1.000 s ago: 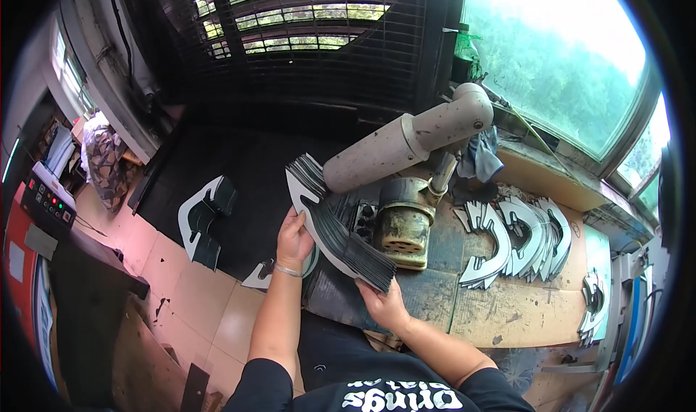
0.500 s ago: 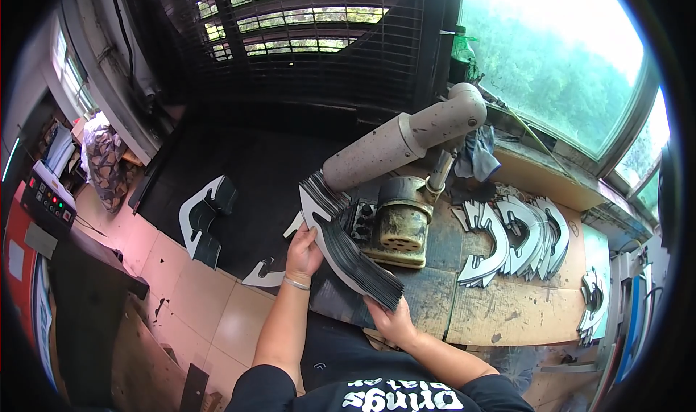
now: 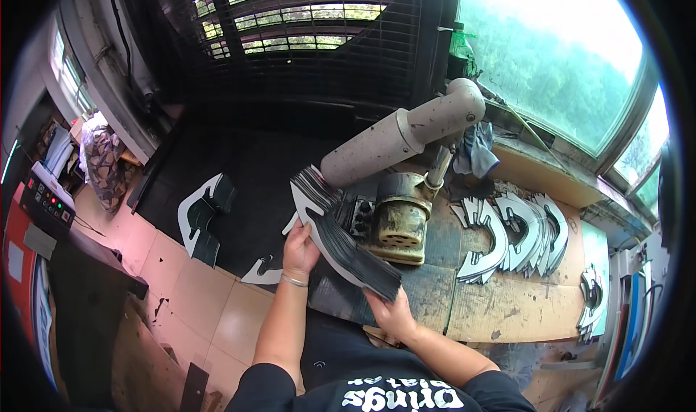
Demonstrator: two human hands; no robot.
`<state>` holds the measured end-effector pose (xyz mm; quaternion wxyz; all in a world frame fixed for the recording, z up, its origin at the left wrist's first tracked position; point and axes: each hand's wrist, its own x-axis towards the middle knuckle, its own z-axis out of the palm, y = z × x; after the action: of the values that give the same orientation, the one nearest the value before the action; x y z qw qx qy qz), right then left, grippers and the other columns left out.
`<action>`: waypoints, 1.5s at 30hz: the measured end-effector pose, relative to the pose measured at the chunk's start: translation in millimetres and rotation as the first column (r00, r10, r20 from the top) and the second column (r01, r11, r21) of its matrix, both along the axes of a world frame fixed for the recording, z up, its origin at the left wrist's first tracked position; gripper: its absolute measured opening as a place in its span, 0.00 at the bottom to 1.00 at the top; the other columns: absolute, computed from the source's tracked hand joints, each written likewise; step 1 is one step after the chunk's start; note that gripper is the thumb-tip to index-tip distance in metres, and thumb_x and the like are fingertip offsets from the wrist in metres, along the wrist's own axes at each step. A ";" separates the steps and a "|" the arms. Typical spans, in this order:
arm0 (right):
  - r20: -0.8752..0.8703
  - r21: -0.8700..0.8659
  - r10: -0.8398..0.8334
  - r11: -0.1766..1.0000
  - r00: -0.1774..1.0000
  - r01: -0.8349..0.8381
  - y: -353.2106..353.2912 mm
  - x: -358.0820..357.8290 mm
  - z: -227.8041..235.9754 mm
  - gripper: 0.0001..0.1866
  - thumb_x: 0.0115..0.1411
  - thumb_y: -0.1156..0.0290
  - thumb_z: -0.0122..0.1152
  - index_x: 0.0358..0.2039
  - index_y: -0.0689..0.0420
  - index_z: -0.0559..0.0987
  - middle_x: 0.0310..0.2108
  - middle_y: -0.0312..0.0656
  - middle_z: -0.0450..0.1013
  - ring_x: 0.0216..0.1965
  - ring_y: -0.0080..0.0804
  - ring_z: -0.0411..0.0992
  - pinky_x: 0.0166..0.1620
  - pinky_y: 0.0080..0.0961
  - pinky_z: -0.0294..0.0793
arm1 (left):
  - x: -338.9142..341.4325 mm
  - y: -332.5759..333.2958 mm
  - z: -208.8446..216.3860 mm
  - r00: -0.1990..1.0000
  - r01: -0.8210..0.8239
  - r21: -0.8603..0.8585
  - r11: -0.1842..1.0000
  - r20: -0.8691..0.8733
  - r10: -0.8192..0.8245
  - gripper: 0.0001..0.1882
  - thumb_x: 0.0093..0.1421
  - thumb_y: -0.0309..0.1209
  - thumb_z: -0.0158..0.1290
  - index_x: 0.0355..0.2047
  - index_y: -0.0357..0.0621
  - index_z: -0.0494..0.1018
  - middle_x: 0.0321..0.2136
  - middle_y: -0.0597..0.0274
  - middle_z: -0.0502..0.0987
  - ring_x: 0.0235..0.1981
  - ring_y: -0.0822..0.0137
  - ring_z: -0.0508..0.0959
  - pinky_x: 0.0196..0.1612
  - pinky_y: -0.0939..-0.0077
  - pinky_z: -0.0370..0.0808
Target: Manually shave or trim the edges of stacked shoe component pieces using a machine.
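A thick stack of curved, flat cut-out pieces (image 3: 335, 249), white on the top face and dark along the layered edges, is held between my two hands. Around the stack's left side, near its upper part, my left hand (image 3: 300, 250) is closed. My right hand (image 3: 391, 313) grips the lower right end, its fingers partly hidden beneath. The stack is tilted, and its upper end lies close under the thick grey arm (image 3: 377, 147) of a machine. A motor-like post with a worn metal housing (image 3: 403, 216) stands just right of the stack.
On the cardboard-covered bench (image 3: 522, 310) at right lie several fanned piles of similar white pieces (image 3: 487, 241). Another stack (image 3: 194, 216) and a loose piece (image 3: 262, 273) rest on the black surface at left. A control box (image 3: 51, 198) with lit buttons stands far left.
The stack's upper end has shifted slightly left and up, and its layers look more slanted there. My right hand has risen a little with the lower end.
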<state>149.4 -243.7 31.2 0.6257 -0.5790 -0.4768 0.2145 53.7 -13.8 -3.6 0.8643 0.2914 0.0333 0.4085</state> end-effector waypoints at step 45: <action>0.055 -0.034 -0.028 0.999 0.998 0.030 -31.3 8.3 -14.1 0.21 0.56 0.80 0.60 0.51 0.66 0.71 0.49 0.51 0.71 0.54 0.40 0.68 0.58 0.32 0.64 | -4.7 -34.8 -10.9 0.999 0.028 -0.090 0.996 0.021 -0.026 0.22 0.64 0.25 0.42 0.59 0.36 0.60 0.57 0.52 0.68 0.58 0.55 0.68 0.63 0.58 0.61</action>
<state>157.7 -275.1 17.1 0.6056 -0.6022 -0.4812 0.1977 49.1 -48.6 -14.5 0.8823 0.2484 0.0394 0.3978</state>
